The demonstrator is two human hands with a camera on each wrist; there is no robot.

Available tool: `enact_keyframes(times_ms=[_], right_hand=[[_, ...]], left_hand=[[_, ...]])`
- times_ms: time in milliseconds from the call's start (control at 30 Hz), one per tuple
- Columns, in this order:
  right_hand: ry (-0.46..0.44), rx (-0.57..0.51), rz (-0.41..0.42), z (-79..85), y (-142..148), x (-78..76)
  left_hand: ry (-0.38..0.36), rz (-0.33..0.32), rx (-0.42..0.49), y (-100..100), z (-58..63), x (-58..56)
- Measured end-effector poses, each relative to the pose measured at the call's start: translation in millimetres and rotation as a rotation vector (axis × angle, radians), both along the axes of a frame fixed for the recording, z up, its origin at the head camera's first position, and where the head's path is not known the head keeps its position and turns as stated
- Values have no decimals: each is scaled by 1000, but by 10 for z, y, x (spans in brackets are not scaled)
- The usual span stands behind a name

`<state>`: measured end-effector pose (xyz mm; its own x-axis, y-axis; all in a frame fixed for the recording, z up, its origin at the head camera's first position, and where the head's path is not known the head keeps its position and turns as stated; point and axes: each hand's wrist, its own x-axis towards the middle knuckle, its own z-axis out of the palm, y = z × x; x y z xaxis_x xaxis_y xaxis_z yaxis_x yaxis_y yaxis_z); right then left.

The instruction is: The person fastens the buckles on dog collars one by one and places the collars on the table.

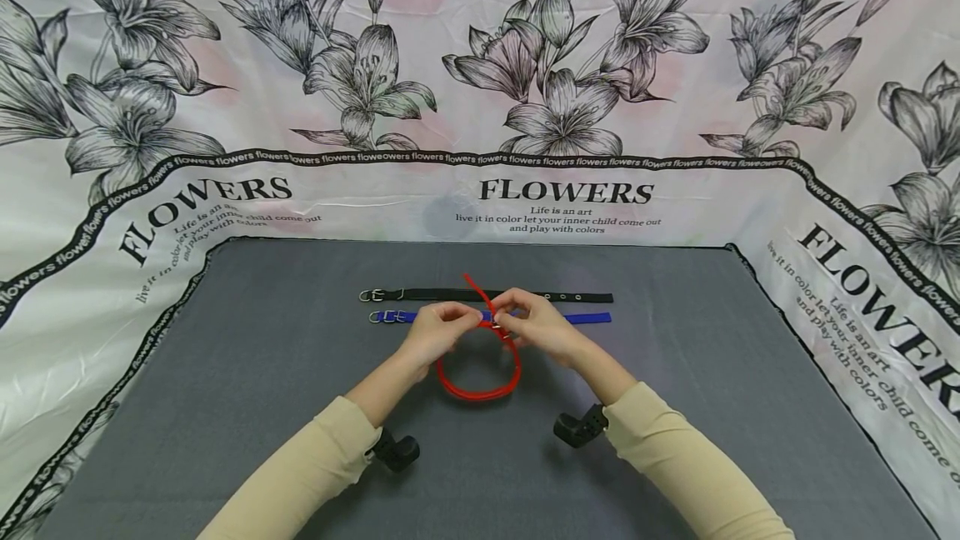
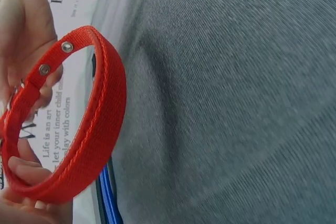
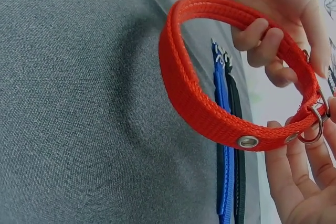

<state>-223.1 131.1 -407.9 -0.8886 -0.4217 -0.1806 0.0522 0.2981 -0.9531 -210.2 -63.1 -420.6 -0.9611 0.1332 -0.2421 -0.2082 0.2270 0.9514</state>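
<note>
A red collar (image 1: pixel 480 395) is bent into a loop and held up above the grey tabletop by both hands. My left hand (image 1: pixel 438 330) grips its band left of the buckle, fingers inside the loop in the right wrist view. With thumb and fingers, my right hand (image 1: pixel 542 325) pinches the strap near the metal buckle. The strap's free end (image 1: pixel 471 283) sticks up past the fingers. A metal D-ring (image 3: pixel 315 127) and an eyelet (image 3: pixel 248 141) show in the right wrist view. The buckle is partly hidden by the fingers.
Behind the hands, a blue collar (image 1: pixel 592 318) and a black collar (image 1: pixel 435 295) lie straight, side by side, buckles to the left. The grey cloth (image 1: pixel 300 357) covers the table; a flower-printed curtain (image 1: pixel 555 198) stands around its back and sides.
</note>
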Motion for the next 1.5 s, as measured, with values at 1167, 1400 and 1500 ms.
enact_keyframes(times_ms=[1167, 1400, 1500], right_hand=[[-47, -10, 51, 25, 42, 4], [-22, 2, 38, 51, 22, 26], [-22, -11, 49, 60, 22, 33]], left_hand=[[58, 6, 76, -30, -1, 37], [72, 28, 95, -19, 10, 43], [78, 50, 115, -13, 12, 45]])
